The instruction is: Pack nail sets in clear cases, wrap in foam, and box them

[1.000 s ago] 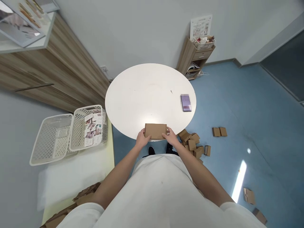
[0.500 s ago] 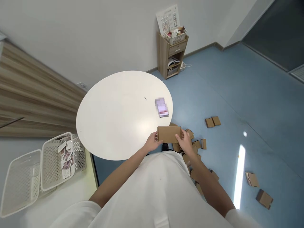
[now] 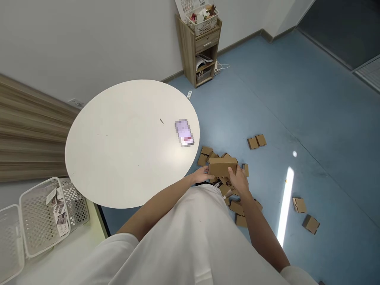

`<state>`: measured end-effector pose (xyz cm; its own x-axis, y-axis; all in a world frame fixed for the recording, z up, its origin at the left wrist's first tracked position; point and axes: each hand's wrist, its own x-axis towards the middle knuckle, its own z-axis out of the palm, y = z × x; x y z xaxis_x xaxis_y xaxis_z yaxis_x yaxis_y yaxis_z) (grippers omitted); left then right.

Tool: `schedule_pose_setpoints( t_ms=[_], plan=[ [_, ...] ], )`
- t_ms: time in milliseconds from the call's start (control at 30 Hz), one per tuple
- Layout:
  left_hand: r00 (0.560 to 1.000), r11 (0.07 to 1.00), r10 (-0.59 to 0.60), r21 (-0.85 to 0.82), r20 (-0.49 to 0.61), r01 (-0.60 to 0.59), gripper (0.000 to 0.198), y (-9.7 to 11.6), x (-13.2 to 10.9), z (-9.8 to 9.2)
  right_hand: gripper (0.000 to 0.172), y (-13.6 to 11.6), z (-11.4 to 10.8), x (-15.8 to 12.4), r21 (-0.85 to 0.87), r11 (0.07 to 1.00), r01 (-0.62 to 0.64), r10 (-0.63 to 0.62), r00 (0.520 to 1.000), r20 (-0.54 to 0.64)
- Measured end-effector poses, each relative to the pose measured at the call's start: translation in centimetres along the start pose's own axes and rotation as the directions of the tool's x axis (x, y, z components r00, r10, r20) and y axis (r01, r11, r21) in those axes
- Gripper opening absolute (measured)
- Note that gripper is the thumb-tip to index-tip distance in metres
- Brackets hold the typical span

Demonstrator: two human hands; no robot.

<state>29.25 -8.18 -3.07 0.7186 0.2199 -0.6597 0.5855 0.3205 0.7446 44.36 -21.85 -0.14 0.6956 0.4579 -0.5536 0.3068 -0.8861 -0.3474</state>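
A closed brown cardboard box (image 3: 222, 168) is held in front of my body, its long side facing me. My right hand (image 3: 239, 180) grips its right end, the thumb on the near face. At the left end, my left hand (image 3: 202, 174) holds the lower corner, its fingertips against the edge. Below and behind the box, several similar small cardboard boxes (image 3: 207, 150) lie heaped on the floor, partly covered by the box and my arms.
A round white table (image 3: 124, 142) stands to my left, with a blurred purple item (image 3: 184, 132) near its right edge. White baskets (image 3: 44, 215) sit at lower left. A wooden cabinet (image 3: 187, 51) stands by the wall. More boxes (image 3: 257, 141) are scattered on the blue floor.
The view has shifted right, so the table appears further left. Both hands and the box have moved right, away from the table edge and over the heap. The box now shows its top and front faces.
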Motion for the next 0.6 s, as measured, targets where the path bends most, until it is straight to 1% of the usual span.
schedule_pose_setpoints(
  t_ms=[67, 133, 200, 267, 333, 367, 400, 467, 533, 600],
  plan=[
    [0.999, 0.999, -0.052, -0.005, -0.002, 0.052, 0.073, 0.1, -0.1, 0.0, 0.072, -0.5, -0.1, -0.2, -0.007, 0.999, -0.044, 0.044, 0.999, 0.002],
    [0.994, 0.995, -0.097, -0.018, -0.047, 0.097, 0.081, 0.2, -0.6, -0.5, 0.071, -1.4, 0.0, -0.4, -0.022, 1.000, -0.021, 0.021, 1.000, 0.005],
    [0.990, 0.994, -0.102, -0.044, -0.099, 0.098, 0.084, 0.2, -1.7, -1.4, 0.069, -2.6, 0.2, -0.5, -0.043, 0.998, 0.043, -0.042, 0.999, 0.024],
    [0.982, 0.993, -0.093, -0.087, -0.161, 0.080, 0.080, -0.1, -3.3, -2.5, 0.068, -4.1, 0.4, -0.5, -0.052, 0.991, 0.120, -0.117, 0.992, 0.057],
    [0.960, 0.988, -0.099, -0.142, -0.261, 0.063, 0.075, -0.8, -5.3, -3.6, 0.065, -5.8, 0.8, -0.5, -0.031, 0.975, 0.222, -0.218, 0.971, 0.101],
    [0.942, 0.984, -0.102, -0.171, -0.319, 0.048, 0.072, -1.3, -6.5, -4.1, 0.064, -6.8, 1.0, -0.5, -0.005, 0.958, 0.288, -0.285, 0.951, 0.123],
    [0.920, 0.979, -0.104, -0.201, -0.378, 0.028, 0.068, -1.8, -7.7, -4.5, 0.061, -7.9, 1.3, -0.4, 0.033, 0.931, 0.363, -0.364, 0.920, 0.146],
    [0.867, 0.965, -0.114, -0.261, -0.484, -0.019, 0.062, -3.1, -10.1, -5.3, 0.056, -10.4, 2.1, -0.6, 0.118, 0.853, 0.509, -0.522, 0.831, 0.190],
    [0.808, 0.945, -0.135, -0.319, -0.573, -0.069, 0.058, -4.5, -12.7, -6.0, 0.050, -13.5, 3.3, -1.1, 0.176, 0.762, 0.623, -0.647, 0.724, 0.239],
    [0.738, 0.927, -0.160, -0.356, -0.655, -0.115, 0.055, -6.0, -15.5, -6.7, 0.044, -16.8, 4.7, -2.4, 0.195, 0.674, 0.712, -0.732, 0.612, 0.299]
  ],
)
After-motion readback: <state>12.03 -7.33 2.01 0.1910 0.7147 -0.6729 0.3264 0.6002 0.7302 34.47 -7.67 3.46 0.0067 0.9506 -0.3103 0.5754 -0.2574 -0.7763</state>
